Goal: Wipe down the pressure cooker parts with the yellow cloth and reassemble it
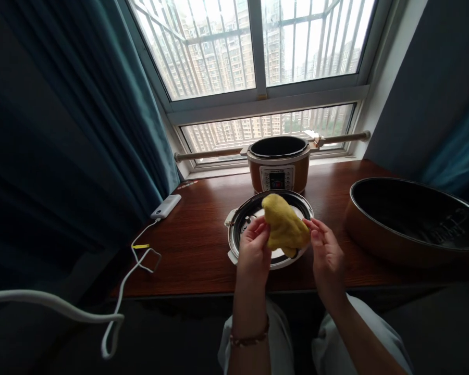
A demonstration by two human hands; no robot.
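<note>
So right now both hands are up on a yellow cloth, holding it just above the round cooker lid lying on the counter. The left hand has its fingers curled in and pinched on the cloth's left edge. The right hand is looser, with only the fingertips nipping the right edge and the rest of the fingers half open. The cloth hangs bunched between them, and its low end looks to be touching the lid's inside, or very close to it.

Just beyond the hands sits the open pressure cooker, back by the window. Well off to the right of the right hand is a big dark pan. Off to the left of the left hand there's a white power bank, and its cable trails off the counter edge.

My read is that this is the cloth-on-lid bit, with the cloth gathered and not yet pressed flat. Getting it down on the metal would want one hand to bunch the cloth properly and the other to steady the lid's rim, since the lid looks free to slide.
</note>
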